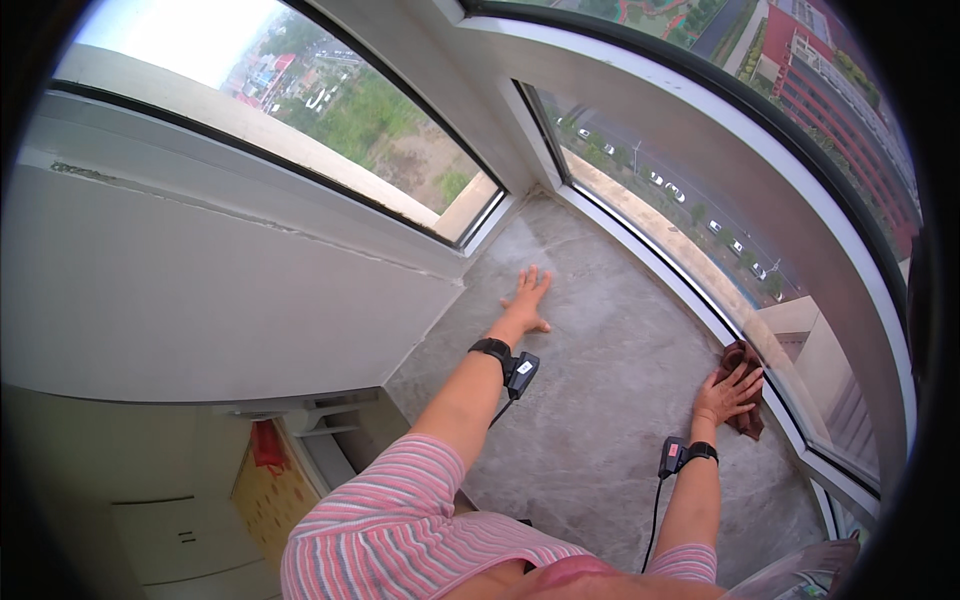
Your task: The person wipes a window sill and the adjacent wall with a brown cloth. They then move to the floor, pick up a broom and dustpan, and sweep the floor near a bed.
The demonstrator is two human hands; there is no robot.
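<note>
My left hand (pixel 528 301) rests on the grey stone-patterned window sill (pixel 600 360) with its fingers spread, and nothing is in it. Over at the right, my right hand (pixel 726 397) presses a dark brown cloth (pixel 746 425) against the sill. The cloth is bunched up beside the white lower window frame (pixel 709 319). My right palm and fingers cover part of it. Both wrists carry a black strap with a small cabled device.
Window panes meet at the far corner, with a street and parked cars beyond. A grey wall panel (pixel 210 292) borders the sill on the left. Below it, a red bag (pixel 267 446) hangs near a yellow patterned surface (pixel 274 495). Clear plastic (pixel 802 570) lies at lower right.
</note>
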